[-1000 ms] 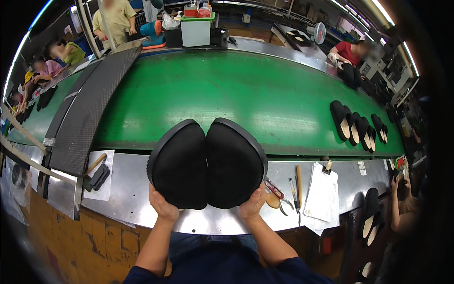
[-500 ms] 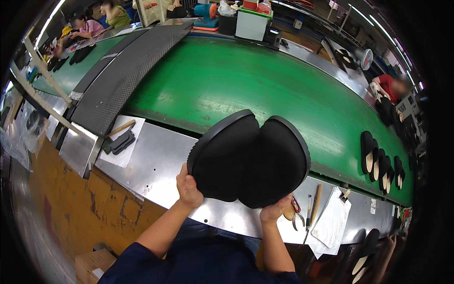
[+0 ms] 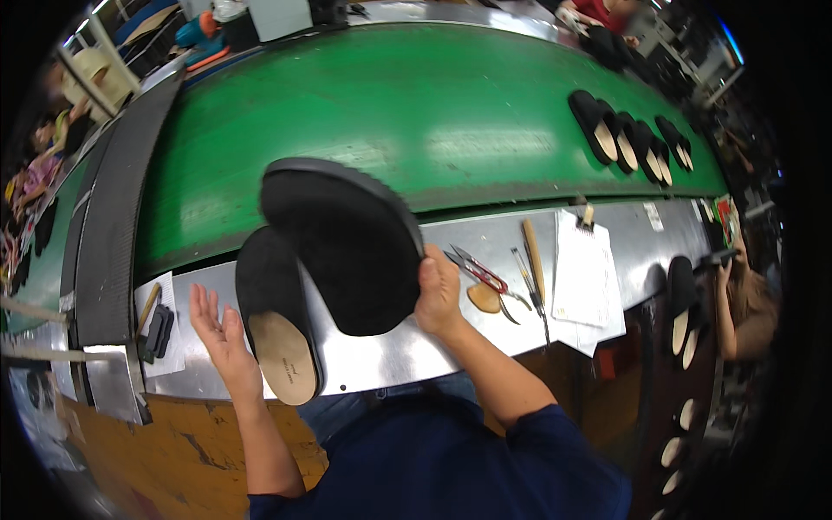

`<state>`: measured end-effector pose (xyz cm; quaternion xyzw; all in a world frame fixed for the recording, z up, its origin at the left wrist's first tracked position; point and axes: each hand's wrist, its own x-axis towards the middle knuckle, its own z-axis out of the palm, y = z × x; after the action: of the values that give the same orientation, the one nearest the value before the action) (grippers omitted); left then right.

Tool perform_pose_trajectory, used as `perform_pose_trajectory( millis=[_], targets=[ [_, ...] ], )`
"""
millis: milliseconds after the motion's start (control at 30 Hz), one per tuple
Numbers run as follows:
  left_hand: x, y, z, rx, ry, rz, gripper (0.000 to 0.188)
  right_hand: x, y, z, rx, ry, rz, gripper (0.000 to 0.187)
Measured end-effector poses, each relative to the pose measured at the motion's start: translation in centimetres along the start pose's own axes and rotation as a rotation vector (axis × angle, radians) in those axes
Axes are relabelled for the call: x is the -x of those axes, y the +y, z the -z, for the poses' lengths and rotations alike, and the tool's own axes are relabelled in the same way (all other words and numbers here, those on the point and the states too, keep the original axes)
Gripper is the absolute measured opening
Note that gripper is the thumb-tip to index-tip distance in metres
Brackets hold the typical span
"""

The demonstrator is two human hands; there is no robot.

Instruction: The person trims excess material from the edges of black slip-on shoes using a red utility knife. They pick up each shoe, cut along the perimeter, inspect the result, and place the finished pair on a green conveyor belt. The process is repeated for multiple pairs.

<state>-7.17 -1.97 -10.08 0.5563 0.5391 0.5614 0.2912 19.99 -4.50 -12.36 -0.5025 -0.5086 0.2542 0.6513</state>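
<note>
My right hand (image 3: pixel 440 293) grips the edge of a black closed-toe slipper (image 3: pixel 355 251), holding it up with its dark top toward me and its thick sole rim at the far side. Its mate, a black slipper with a beige insole (image 3: pixel 284 351), rests on the steel ledge (image 3: pixel 373 364), toe away from me and heel by the near edge. The raised slipper partly covers this mate's inner side. Just left of the mate is my left hand (image 3: pixel 227 347), fingers stretched out and holding nothing.
Beyond the ledge runs a green conveyor belt (image 3: pixel 347 95), with several black slippers (image 3: pixel 628 143) at its right. Thread snips (image 3: pixel 481 273), a tan pad (image 3: pixel 484 299), a wooden-handled tool (image 3: pixel 533 260) and clipped papers (image 3: pixel 585 277) lie right. A small black brush-like block (image 3: pixel 159 332) lies left. Other people work around.
Both slippers were held up side by side, one in each hand. The left one now lies on the ledge, released by my left hand. The view has swung right.
</note>
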Motion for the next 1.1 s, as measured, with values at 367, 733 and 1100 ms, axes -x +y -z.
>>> perform_pose_trajectory(
  millis=[367, 733, 1100],
  targets=[
    [-4.4, 10.3, -8.3, 0.221, -0.264, -0.370, 0.090, 0.3, 0.0, 7.3, 0.913, 0.015, 0.080, 0.039],
    [-5.8, 13.0, -8.7, 0.252, -0.418, -0.280, 0.068, -2.6, 0.7, 10.7, 0.427, 0.114, -0.306, 0.030],
    [-5.8, 12.5, -8.7, 0.474, -0.621, -0.331, 0.078, -5.3, -8.6, 5.4, -0.964, -0.181, -0.031, 0.039]
  ],
)
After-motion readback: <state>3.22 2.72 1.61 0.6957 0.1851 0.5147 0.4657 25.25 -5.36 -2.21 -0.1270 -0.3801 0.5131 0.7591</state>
